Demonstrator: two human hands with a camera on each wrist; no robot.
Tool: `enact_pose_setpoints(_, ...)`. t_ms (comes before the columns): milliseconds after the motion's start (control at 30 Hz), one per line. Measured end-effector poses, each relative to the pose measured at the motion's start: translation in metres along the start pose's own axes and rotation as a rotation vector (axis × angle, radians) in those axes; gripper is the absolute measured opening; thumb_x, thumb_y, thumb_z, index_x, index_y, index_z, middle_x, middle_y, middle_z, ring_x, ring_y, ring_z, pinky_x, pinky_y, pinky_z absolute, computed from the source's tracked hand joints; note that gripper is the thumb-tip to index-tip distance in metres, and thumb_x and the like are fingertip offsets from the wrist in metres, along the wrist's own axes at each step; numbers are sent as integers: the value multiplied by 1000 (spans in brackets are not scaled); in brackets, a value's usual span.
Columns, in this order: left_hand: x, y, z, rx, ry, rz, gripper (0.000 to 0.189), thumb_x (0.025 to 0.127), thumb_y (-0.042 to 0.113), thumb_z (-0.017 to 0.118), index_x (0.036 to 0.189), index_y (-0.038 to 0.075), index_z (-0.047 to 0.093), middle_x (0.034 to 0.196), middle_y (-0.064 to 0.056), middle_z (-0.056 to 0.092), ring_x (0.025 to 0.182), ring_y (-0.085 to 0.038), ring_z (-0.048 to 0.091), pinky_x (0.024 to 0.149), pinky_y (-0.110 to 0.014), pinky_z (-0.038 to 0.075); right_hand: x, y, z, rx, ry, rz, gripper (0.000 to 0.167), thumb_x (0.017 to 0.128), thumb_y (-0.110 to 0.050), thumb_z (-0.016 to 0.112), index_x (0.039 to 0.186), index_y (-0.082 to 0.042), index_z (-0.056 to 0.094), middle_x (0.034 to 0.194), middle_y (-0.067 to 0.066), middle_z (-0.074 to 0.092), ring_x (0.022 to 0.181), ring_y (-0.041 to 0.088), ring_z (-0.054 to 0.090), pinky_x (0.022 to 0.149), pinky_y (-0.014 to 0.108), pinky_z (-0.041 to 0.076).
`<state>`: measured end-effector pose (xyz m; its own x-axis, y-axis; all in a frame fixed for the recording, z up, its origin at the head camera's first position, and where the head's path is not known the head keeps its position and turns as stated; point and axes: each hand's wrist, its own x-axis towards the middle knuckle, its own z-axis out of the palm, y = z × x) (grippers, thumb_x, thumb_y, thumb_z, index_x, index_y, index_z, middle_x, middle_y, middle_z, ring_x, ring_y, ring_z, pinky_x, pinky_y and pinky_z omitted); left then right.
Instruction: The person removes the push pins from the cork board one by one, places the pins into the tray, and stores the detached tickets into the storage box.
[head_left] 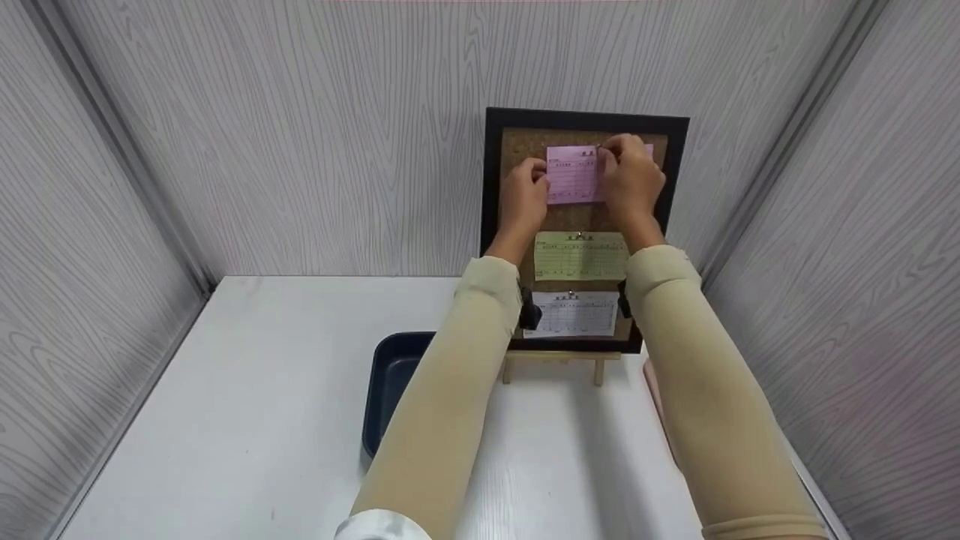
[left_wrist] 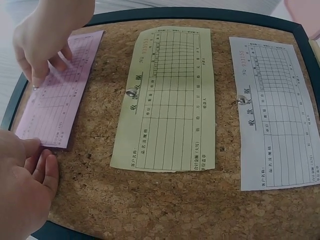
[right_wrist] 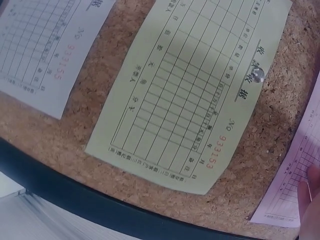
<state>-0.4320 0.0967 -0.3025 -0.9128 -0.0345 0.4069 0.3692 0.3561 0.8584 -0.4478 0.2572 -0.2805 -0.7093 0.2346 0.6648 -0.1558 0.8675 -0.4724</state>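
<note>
A pink receipt slip [head_left: 572, 178] lies against the top of a black-framed cork board [head_left: 517, 142]. My left hand [head_left: 524, 196] pinches the slip's left edge between thumb and fingers. At the slip's top edge, my right hand [head_left: 632, 180] pinches a small clear push pin [left_wrist: 35, 88], which its fingertips largely cover. Below hangs a green receipt slip [head_left: 581, 256], held by a clear pin [left_wrist: 131, 92] at its top middle. Lowest on the board is a white receipt slip [head_left: 574, 315], pinned the same way [left_wrist: 242, 99].
The board leans on a small wooden easel [head_left: 598, 371] standing on the white table [head_left: 285, 397]. A dark blue tray [head_left: 381, 379] sits left of it, partly behind my left sleeve. Something pink [head_left: 655, 390] shows beside my right forearm. Grey wood-grain walls [head_left: 300, 135] enclose the table.
</note>
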Motion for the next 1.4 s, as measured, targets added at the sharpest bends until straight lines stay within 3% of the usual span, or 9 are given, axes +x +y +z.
enact_pose_setpoints(433,2,-1,-1,21,31,1,20,103,8,55,119,5,67,110,-9,70,90,-14,61,78,-27,51,2,-4,1,-6,-47,-1,21,102,-28,60,114,-12,67,114,5,68,102,24,65,89,47,48)
enact_pose_setpoints(1400,2,-3,-3,-8,48,4,18,102,10,57,116,6,68,105,-7,70,89,-14,60,77,-27,50,2,-6,-3,34,-63,36,19,102,-28,60,113,-14,67,113,4,68,101,21,63,89,44,47)
